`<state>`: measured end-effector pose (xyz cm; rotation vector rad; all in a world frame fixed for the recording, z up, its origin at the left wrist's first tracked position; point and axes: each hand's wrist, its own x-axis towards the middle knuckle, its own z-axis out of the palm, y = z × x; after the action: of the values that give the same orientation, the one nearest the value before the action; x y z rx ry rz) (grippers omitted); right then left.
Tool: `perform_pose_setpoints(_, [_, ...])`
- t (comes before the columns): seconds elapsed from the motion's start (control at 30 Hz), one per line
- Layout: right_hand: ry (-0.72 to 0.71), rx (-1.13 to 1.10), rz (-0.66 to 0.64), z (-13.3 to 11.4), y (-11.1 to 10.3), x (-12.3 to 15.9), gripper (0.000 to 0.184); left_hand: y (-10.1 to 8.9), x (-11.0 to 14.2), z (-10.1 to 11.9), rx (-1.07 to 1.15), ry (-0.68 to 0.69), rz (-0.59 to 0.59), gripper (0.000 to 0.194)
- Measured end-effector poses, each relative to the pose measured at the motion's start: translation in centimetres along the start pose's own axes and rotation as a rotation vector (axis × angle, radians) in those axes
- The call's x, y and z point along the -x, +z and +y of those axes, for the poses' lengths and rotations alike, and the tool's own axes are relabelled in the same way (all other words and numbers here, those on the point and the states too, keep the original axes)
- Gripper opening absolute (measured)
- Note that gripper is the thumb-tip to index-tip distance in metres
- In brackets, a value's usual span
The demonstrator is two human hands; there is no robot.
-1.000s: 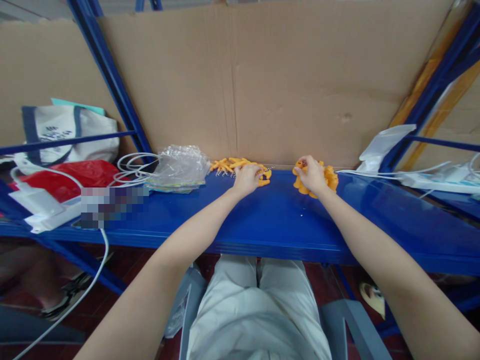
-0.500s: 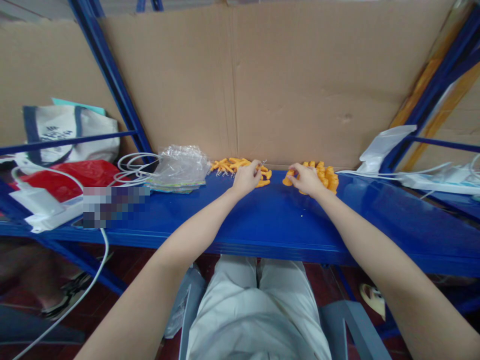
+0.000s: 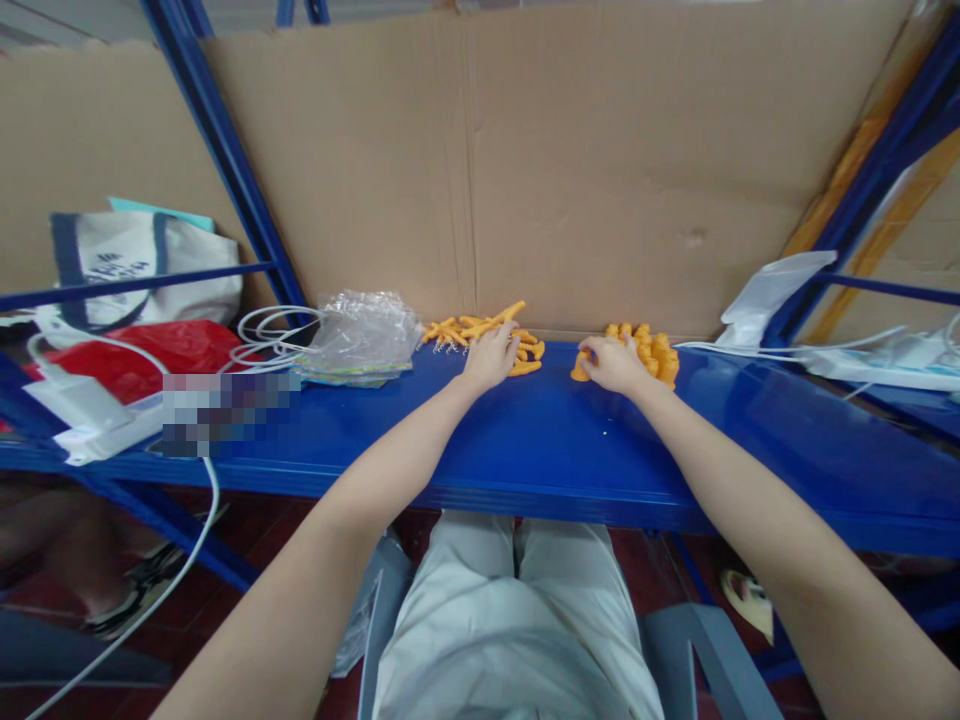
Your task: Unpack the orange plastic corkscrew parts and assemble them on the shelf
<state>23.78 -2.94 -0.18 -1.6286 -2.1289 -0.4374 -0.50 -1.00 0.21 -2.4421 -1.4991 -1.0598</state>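
Note:
My left hand is closed at the right side of a pile of orange stick-like pieces with small metal coils or chains. One orange stick slants up above its fingers and appears gripped. Curved orange pieces lie just right of that hand. My right hand has its fingers closed round an orange piece with a flared base, standing on the blue shelf. Behind and right of the right hand, several upright orange pieces stand close together. The fingertips of both hands are partly hidden.
Clear plastic bags lie left of the pile, beside coiled white cables. A white power strip, red bag and canvas bag sit farther left. A cardboard wall rises behind. More cables run right.
An orange stick now rises above my left hand, out of the pile. My right hand has moved slightly, staying at the flared piece.

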Motion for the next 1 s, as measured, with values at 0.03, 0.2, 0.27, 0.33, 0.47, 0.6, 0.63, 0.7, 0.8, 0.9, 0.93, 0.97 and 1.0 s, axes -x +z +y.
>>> perform_pose_setpoints(0.03, [-0.004,-0.005,0.001,0.0,0.1,0.0,0.034,0.2,0.0,-0.3,-0.007,-0.024,-0.035,0.04])
perform_pose_setpoints(0.2, [-0.023,-0.012,0.006,0.3,0.6,0.0,0.037,1.2,0.0,-1.4,-0.041,-0.163,-0.237,0.053])
perform_pose_setpoints(0.27, [-0.021,-0.006,-0.006,0.3,0.7,0.0,0.039,1.5,0.0,-1.7,-0.048,-0.208,-0.309,0.057])
perform_pose_setpoints(0.33, [-0.016,0.004,-0.036,0.2,0.6,0.0,0.041,1.6,0.0,-1.8,-0.053,-0.234,-0.358,0.06])
perform_pose_setpoints(0.47, [-0.01,0.025,-0.093,0.0,0.4,0.2,0.048,1.7,-0.2,-2.0,-0.075,-0.261,-0.384,0.063])
perform_pose_setpoints(0.6, [-0.012,0.037,-0.117,0.2,0.5,0.2,0.052,1.9,-0.3,-2.1,-0.097,-0.263,-0.388,0.064])
perform_pose_setpoints(0.63, [-0.014,0.035,-0.12,0.3,0.5,0.1,0.052,1.9,-0.3,-2.1,-0.099,-0.265,-0.386,0.064])
perform_pose_setpoints(0.7, [-0.03,0.026,-0.114,0.4,0.6,0.1,0.053,1.9,-0.3,-2.1,-0.1,-0.265,-0.378,0.063])
perform_pose_setpoints(0.8, [-0.047,0.012,-0.106,0.5,0.6,0.1,0.052,1.7,-0.3,-1.8,-0.102,-0.257,-0.379,0.063])
perform_pose_setpoints(0.9, [-0.026,0.01,-0.124,0.4,0.5,0.1,0.053,1.5,-0.2,-1.4,-0.108,-0.254,-0.409,0.064])
perform_pose_setpoints(0.93, [-0.021,0.013,-0.129,0.3,0.5,0.1,0.053,1.5,-0.2,-1.3,-0.112,-0.255,-0.42,0.064])
perform_pose_setpoints(0.97, [-0.018,0.017,-0.13,0.2,0.4,0.1,0.053,1.5,-0.2,-1.2,-0.115,-0.254,-0.426,0.064])
perform_pose_setpoints(1.0, [-0.019,0.023,-0.13,0.2,0.3,0.1,0.054,1.5,-0.2,-1.2,-0.118,-0.252,-0.426,0.064])
